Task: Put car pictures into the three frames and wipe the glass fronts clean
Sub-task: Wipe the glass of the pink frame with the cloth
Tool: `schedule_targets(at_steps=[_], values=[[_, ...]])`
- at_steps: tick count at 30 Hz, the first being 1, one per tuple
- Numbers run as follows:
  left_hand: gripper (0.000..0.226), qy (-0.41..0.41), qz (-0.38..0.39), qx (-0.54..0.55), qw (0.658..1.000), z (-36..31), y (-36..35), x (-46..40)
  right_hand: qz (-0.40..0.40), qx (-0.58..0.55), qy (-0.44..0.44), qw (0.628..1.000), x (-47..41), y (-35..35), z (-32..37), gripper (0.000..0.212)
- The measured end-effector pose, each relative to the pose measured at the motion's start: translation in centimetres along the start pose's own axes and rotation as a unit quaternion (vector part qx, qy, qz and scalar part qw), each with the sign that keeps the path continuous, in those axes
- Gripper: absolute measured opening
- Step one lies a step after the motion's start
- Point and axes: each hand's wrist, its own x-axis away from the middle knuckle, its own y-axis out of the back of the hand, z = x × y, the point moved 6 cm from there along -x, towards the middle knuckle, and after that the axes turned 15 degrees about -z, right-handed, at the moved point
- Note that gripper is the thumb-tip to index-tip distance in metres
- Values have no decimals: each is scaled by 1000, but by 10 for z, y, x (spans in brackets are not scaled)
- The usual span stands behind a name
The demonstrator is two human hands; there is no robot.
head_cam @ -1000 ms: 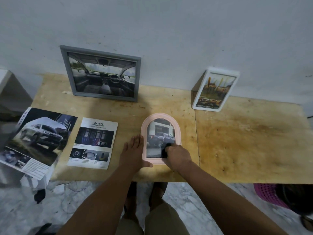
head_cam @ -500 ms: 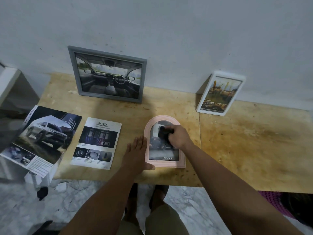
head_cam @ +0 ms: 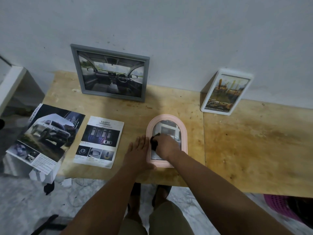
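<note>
Purple basket (head_cam: 277, 206) under wooden table (head_cam: 254, 146)

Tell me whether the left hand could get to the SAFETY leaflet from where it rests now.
Probably yes. The left hand lies flat beside the pink frame, holding nothing, and only bare tabletop shows between it and the SAFETY leaflet.

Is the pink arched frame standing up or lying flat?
Lying flat. The pink arched frame rests face-up on the table, right hand wiping its glass.
</note>
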Motion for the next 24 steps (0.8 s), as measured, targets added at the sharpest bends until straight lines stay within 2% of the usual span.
schedule_targets(at_steps=[2, 4, 5, 8, 10, 13, 16, 18, 21, 24], values=[[132, 0, 3, 0, 1000, 0, 0, 0, 79, -74, -33, 994, 12, -3, -12, 17], [134, 1, 5, 0, 1000, 0, -1, 0, 157, -161, -63, 972, 20, 7, -27, 29], [134, 1, 6, 1, 1000, 1, 0, 0, 154, -202, -89, 963, 20, 18, -37, 35], [136, 1, -3, 2, 1000, 1, 1, 0, 24, -268, -186, 945, 6, 58, -77, 40], [136, -4, -7, 0, 1000, 0, 1, 1, -37, -207, -202, 957, -7, 72, -95, 35], [135, -5, -8, 3, 1000, 1, 2, 1, -47, -113, -176, 977, -21, 67, -92, 30], [133, -5, -9, 4, 1000, 1, 2, 1, -76, -58, -102, 990, -23, 45, -61, 41], [132, -3, -6, -1, 1000, 1, 1, 1, -93, -70, -71, 991, -21, 29, -44, 38], [132, -1, 0, 3, 1000, 0, 1, 1, -73, -54, -2, 996, -5, -1, -24, 24], [130, 0, -2, 0, 1000, 0, 1, 0, -77, -87, 27, 993, 21, -33, -20, 29]])
